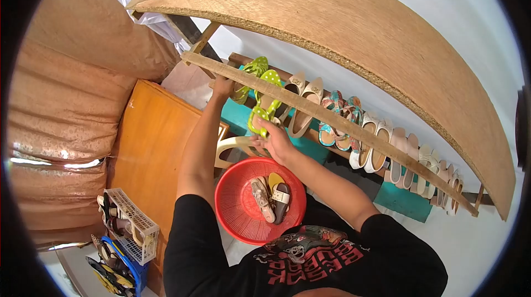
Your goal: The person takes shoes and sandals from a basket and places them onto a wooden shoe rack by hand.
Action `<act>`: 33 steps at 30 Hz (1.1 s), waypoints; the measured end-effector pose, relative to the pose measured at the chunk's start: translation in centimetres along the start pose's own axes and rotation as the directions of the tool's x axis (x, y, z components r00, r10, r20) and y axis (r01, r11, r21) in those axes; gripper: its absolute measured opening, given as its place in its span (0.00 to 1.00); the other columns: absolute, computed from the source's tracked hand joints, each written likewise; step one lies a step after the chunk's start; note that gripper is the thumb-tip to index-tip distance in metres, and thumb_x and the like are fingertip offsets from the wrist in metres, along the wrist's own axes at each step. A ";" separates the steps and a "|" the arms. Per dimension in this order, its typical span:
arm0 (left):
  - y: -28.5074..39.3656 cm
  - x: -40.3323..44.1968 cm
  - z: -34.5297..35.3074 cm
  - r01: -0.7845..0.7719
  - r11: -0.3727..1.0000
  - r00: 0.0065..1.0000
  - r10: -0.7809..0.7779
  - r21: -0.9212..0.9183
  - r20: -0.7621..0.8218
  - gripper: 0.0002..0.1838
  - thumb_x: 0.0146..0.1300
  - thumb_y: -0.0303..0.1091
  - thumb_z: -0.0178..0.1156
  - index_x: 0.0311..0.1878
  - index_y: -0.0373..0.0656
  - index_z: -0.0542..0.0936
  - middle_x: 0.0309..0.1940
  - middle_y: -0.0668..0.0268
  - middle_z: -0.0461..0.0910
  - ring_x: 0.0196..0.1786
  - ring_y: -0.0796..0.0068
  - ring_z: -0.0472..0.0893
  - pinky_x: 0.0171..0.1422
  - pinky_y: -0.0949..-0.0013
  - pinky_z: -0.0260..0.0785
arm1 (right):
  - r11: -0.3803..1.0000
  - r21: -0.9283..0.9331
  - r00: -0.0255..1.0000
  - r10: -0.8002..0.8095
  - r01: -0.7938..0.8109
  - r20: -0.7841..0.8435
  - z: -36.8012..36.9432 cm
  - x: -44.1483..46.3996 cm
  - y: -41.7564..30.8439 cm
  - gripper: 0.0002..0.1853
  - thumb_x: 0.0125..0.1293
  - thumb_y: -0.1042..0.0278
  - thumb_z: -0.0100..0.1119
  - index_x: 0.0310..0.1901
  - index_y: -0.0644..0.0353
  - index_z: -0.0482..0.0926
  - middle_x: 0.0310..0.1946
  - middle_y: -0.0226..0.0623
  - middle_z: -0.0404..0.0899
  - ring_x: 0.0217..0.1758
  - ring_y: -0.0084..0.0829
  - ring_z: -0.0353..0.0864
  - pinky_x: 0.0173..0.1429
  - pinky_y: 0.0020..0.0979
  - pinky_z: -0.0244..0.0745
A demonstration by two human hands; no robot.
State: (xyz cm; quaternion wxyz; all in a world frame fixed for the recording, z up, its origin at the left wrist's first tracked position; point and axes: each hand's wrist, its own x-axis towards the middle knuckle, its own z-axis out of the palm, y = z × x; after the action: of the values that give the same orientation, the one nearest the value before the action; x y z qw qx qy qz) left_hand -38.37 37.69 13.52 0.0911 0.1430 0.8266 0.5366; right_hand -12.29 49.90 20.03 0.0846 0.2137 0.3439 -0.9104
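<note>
My right hand [274,141] is closed on the near end of a lime-green sandal with white polka dots [259,114], thumb pressed on top. A wooden bar crosses in front of that sandal. My left hand [223,87] reaches to the left end of the shoe rack, beside a second lime-green sandal [255,67]. The bar hides its fingers, so its grip cannot be made out. Below my hands stands a red plastic basin [229,217] with a few shoes in it, among them a beige sandal [262,199] and a dark slipper with a white strap [281,202].
A row of shoes, including white flats [376,141] and patterned sandals [334,117], runs rightward under the wooden bar [326,114] and a curved wooden board [332,26]. A white basket [145,236] and blue crate [138,275] of shoes sit lower left, beside an orange-brown wooden panel [149,147].
</note>
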 end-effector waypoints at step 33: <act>0.0 -2.9 -0.3 -0.107 0.984 0.975 0.075 0.145 0.211 0.25 0.51 0.22 0.64 0.55 0.33 0.74 0.50 0.53 0.81 0.56 0.61 0.80 0.60 0.62 0.72 | 0.996 0.093 0.972 0.008 0.015 -0.236 -1.7 12.9 1.4 0.31 0.63 0.62 0.63 0.65 0.59 0.63 0.59 0.50 0.71 0.57 0.52 0.77 0.62 0.45 0.72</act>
State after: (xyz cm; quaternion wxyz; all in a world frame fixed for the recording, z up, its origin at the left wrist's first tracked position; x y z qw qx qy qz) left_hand -35.68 36.48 13.62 0.1396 0.2421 0.8447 0.4565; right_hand -22.84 49.94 12.28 0.0314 0.3235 0.3085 -0.8940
